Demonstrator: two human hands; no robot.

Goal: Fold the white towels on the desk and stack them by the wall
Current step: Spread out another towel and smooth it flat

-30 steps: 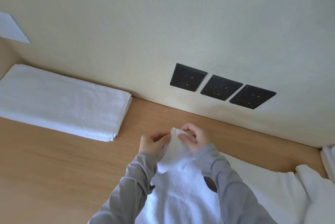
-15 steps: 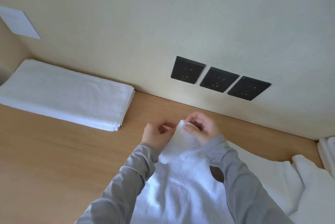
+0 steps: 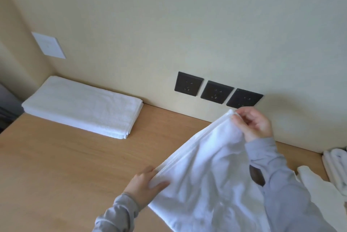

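The right hand pinches a corner of the towel up near the sockets; the left hand grips its hem lower down, above the desk. The stack lies folded against the wall.

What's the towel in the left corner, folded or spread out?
Folded: the towel lies as a flat rectangle, layered edges showing at its end.

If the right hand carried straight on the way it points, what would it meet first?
The right hand, pinching a corner of the white towel, points up and left toward the wall. Nothing else seems to lie between; it would probably meet the rightmost black socket first, though depth is unclear.
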